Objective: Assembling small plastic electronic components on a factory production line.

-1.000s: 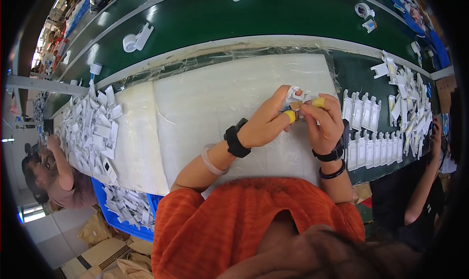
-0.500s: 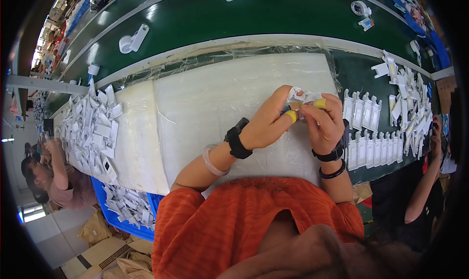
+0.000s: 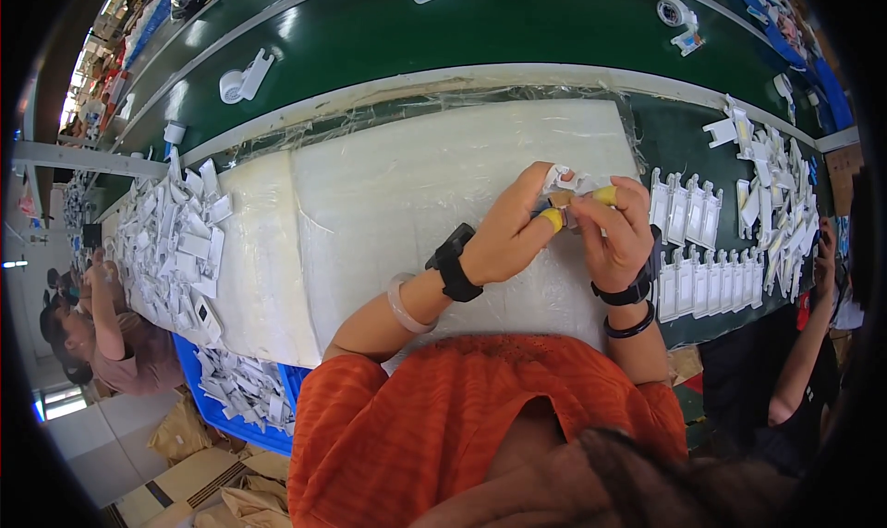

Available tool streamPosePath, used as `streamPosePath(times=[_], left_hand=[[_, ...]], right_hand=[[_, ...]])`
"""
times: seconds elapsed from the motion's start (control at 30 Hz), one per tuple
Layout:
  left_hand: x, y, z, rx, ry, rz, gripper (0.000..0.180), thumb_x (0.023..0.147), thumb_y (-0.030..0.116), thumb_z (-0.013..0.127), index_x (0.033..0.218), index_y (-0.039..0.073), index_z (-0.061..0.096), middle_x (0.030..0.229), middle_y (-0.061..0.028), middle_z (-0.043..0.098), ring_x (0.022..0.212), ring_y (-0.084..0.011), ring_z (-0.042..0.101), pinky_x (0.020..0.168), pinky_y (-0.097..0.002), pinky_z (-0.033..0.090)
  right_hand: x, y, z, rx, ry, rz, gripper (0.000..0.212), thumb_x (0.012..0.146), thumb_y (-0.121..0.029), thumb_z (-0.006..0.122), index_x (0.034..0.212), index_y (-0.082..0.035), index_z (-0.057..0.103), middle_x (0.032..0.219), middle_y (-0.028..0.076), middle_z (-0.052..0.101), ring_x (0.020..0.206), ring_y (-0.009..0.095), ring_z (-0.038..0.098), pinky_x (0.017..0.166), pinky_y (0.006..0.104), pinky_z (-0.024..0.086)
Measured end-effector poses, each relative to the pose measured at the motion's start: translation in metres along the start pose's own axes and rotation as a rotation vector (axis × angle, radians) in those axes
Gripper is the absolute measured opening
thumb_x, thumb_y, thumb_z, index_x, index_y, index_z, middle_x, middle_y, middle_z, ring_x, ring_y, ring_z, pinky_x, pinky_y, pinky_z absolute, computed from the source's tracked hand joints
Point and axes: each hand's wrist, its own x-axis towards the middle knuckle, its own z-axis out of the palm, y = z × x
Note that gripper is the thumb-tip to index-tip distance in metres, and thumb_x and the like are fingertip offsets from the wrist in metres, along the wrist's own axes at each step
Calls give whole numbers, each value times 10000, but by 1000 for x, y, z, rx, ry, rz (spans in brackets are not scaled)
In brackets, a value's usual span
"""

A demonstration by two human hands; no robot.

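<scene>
Above the padded work surface, my left hand (image 3: 506, 236) is closed around a small white plastic part (image 3: 558, 176), whose top sticks out past the fingers. A small brown piece (image 3: 560, 198) shows between my two hands, with a bit of blue beside it; its kind is unclear. My right hand (image 3: 613, 242) meets the left from the right side, thumb and forefinger pinched at the same part. Yellow finger covers sit on a left fingertip (image 3: 552, 218) and a right fingertip (image 3: 605, 195). Fingers hide most of the held part.
A translucent wrapped pad (image 3: 397, 177) covers the bench. White housings (image 3: 707, 283) stand in rows at right, beside a loose pile (image 3: 783, 209). Another white pile (image 3: 180, 232) lies left, above a blue bin (image 3: 191, 366). Beyond runs a green conveyor (image 3: 370, 38). People work on both sides.
The white pieces on the conveyor have shifted slightly to the left. My hands stay almost in place on the part. The person at left has moved their arm a little.
</scene>
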Motion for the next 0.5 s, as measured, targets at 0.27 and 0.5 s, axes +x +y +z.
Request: streamPosePath(times=[0.27,0.5], left_hand=[[0,0,2,53,12,47,426,915,27,453,1339,31,416,1023,-53,568,814,-84,526,673,-233,482],[-1,9,5,-23,49,-11,402,853,29,458,1253,-6,474,1046,-133,547,898,-206,533,817,-318,459]], right_hand=[[1,1,-1,14,-36,-14,290,677,17,792,938,-96,738,843,35,617,800,217,589,920,441,480],[1,0,2,6,-11,8,276,684,9,794,934,-88,727,833,36,611,794,216,586,923,440,475]])
